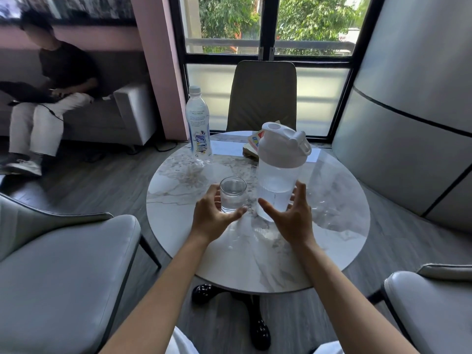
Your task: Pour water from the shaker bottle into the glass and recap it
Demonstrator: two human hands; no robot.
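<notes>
A translucent white shaker bottle (278, 172) stands upright on the round marble table (332, 226), its white lid on and water in its lower part. Left of it sits a small clear glass (233, 194) holding water. My left hand (213, 217) curves around the near left side of the glass, fingers apart, thumb close to its base; contact is unclear. My right hand (291, 215) is spread just in front of the shaker's base, thumb and fingers on either side without closing on it.
A plastic water bottle (198, 123) stands at the table's far left. A book or packet (252, 144) lies behind the shaker. Chairs surround the table: one across (263, 95), grey ones near left (58, 264) and near right (429, 302). A person sits on a sofa (48, 98) at the left.
</notes>
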